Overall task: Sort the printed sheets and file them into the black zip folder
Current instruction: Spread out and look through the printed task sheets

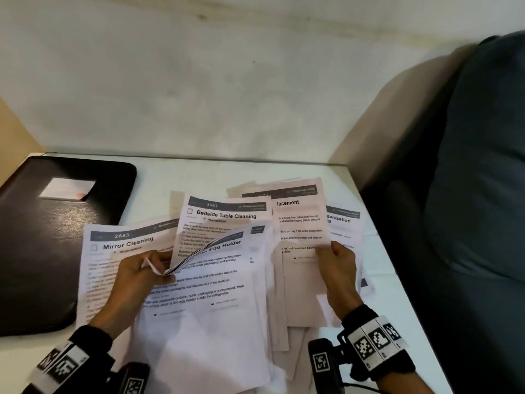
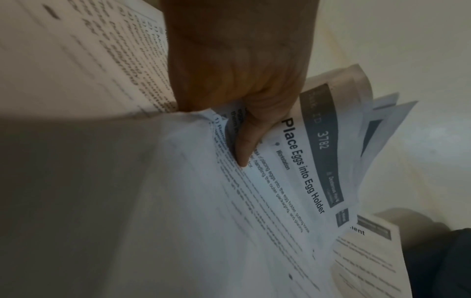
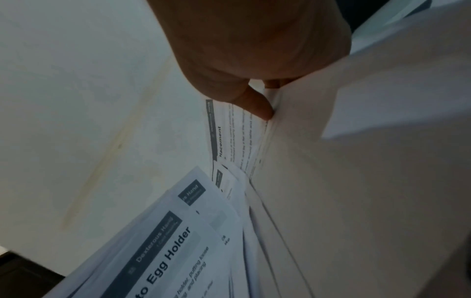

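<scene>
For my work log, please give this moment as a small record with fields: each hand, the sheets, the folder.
left hand: pinches the curled top corner of the "Place Eggs into Egg Holder" sheet
right hand: grips the sheet ending in "lacement" at its right edge
other sheets: "Mirror Cleaning", "Bedside Table Cleaning", fanned and overlapping
black zip folder: flat on the white table, closed, left of the sheets

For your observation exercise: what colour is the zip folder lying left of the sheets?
Black; the zip folder shows best in the head view.
</scene>
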